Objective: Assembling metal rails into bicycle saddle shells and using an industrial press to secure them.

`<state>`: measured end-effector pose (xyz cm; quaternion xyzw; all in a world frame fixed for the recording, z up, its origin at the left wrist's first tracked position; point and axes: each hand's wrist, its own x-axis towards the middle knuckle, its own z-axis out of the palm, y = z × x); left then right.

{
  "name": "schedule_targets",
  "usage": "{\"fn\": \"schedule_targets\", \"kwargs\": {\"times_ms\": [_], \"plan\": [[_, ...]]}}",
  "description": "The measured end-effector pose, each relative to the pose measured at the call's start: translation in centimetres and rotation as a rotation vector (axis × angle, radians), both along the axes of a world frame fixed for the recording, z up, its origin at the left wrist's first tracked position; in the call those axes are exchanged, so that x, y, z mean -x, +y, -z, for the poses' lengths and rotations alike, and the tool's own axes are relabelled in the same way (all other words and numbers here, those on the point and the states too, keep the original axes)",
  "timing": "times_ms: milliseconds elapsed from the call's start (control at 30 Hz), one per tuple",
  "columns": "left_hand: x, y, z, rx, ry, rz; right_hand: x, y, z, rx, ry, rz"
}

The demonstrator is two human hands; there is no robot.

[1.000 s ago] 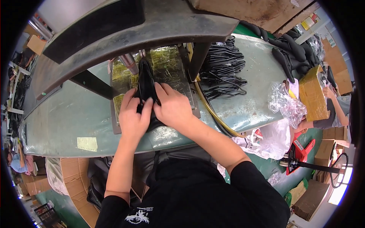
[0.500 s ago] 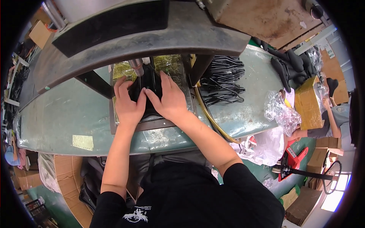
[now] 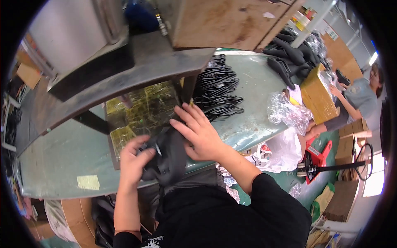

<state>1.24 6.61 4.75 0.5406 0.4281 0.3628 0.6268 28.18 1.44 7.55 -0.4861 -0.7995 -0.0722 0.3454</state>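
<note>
Left hand (image 3: 134,159): fingers curling closed over the left part of a black folded piece (image 3: 167,159), gripping it at the near edge of the work surface; right hand (image 3: 198,134): lying flat with fingers spread, pressing on the right side of the same piece, fingertips reaching toward the far side.

Black folded piece: soft, dark, glossy; sitting half on a yellowish foil-covered plate (image 3: 142,111) and half hanging over the near rim of the green table (image 3: 58,159), just in front of the person's dark-clothed body; what kind of item it is cannot be told.

Press head (image 3: 124,72): heavy dark metal block overhanging the plate from the far side.

Pile of black looped pieces (image 3: 217,91): lying on the table to the right of the plate, just beyond the right hand.

Yellow note (image 3: 88,182): sticking to the table at near left.

Crumpled clear plastic (image 3: 285,111): resting at the table's right end; cardboard box (image 3: 316,97) standing beyond it.

Another person (image 3: 357,99): sitting at far right, reaching toward the box.
</note>
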Motion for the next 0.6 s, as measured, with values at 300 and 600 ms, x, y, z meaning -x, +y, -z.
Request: {"fn": "schedule_targets", "kwargs": {"times_ms": [300, 600], "plan": [[-1.0, -2.7, -7.7, -0.883, -0.154, 0.223, -10.2, -6.5, 2.7, 0.214, 1.071, 0.467], [-0.8, -3.9, -19.7, -1.829, -0.21, -0.479, -34.0, 7.9, -4.7, -0.242, 1.712, 0.393]]}}
